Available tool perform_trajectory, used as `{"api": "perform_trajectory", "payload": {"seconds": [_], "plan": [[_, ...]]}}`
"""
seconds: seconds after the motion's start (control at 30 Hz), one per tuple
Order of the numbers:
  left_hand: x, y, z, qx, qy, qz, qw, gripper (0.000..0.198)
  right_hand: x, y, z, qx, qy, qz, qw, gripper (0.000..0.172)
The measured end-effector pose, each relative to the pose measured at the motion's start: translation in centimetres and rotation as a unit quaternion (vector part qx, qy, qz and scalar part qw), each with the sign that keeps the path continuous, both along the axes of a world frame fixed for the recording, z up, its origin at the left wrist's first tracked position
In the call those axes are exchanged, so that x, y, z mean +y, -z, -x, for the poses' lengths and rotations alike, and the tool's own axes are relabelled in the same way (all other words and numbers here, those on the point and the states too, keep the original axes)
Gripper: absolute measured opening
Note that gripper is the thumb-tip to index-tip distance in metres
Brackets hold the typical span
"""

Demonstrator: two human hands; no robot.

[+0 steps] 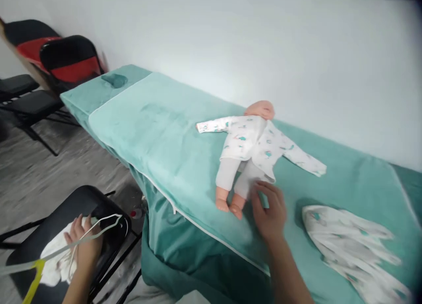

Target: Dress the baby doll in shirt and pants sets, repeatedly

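A baby doll (pixel 261 109) lies on its back on the green-covered table, dressed in a white printed shirt (pixel 242 139) and pale grey trousers (pixel 227 172). The shirt's front overlaps, and both sleeves stretch outward. Beside the doll's leg, my right hand (pixel 272 209) curls its thumb and forefinger together near the shirt hem and trouser leg. Those fingertips are blurred, so whatever they pinch cannot be made out. Lower left, my left hand (pixel 86 242) has its fingers closed over a bunched white cloth (pixel 54 255) on a black chair seat. Pale cords (pixel 99 227) cross in front of that hand.
Folded white printed clothing (pixel 349 242) lies on the table at right. The green cover (pixel 158 119) runs along a white wall and hangs over the near edge. The black chair (pixel 84 198) stands close by, with red-and-black chairs (pixel 74 64) at the far left.
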State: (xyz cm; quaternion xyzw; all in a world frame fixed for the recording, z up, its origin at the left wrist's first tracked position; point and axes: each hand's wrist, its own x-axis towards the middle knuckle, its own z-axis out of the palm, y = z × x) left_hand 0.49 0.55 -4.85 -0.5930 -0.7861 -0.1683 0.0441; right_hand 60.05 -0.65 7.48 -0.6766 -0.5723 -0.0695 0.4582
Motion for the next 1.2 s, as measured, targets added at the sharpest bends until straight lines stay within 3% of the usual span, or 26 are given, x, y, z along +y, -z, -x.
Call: {"api": "perform_trajectory", "payload": {"seconds": [0.1,0.27,0.37,0.5,0.63,0.77,0.9,1.0,1.07,1.2], "plan": [[1.5,0.4,-2.4,-0.035,0.040,-0.036,0.998,0.048,-3.3,-0.2,-0.2,-0.016,0.055,0.003,0.998,0.018],[4.5,-0.4,-14.6,-0.123,0.260,-0.044,0.957,0.046,-10.1,-1.8,-5.0,-0.095,0.229,0.037,0.968,0.031],[5.2,-2.8,-22.6,-0.142,0.398,-0.100,0.901,0.047,-14.3,-1.6,-8.0,-0.087,0.322,0.095,0.938,0.055],[5.2,-7.0,-31.0,-0.180,0.508,-0.162,0.827,0.047,-17.7,0.2,-10.2,0.009,0.370,0.184,0.910,0.081],[6.1,-9.4,-37.0,-0.182,0.607,-0.132,0.762,0.059,-18.2,1.2,-11.5,0.086,0.364,0.197,0.906,0.077],[8.4,-9.9,-40.2,-0.149,0.653,-0.130,0.731,0.056,-17.4,0.4,-13.1,0.177,0.327,0.189,0.909,0.066],[10.5,-10.3,-41.5,-0.130,0.693,-0.128,0.697,0.055,-18.1,0.0,-13.9,0.103,0.315,0.278,0.902,0.067],[11.2,-10.7,-42.2,-0.135,0.696,-0.110,0.697,0.057,-20.1,0.7,-13.9,0.065,0.336,0.294,0.893,0.079],[11.4,-10.9,-42.6,-0.142,0.692,-0.099,0.701,0.058,-21.5,1.3,-13.9,0.050,0.321,0.284,0.902,0.084],[11.4,-10.7,-42.5,-0.159,0.691,-0.084,0.700,0.060,-22.5,1.1,-13.8,-0.006,0.278,0.252,0.927,0.058]]}}
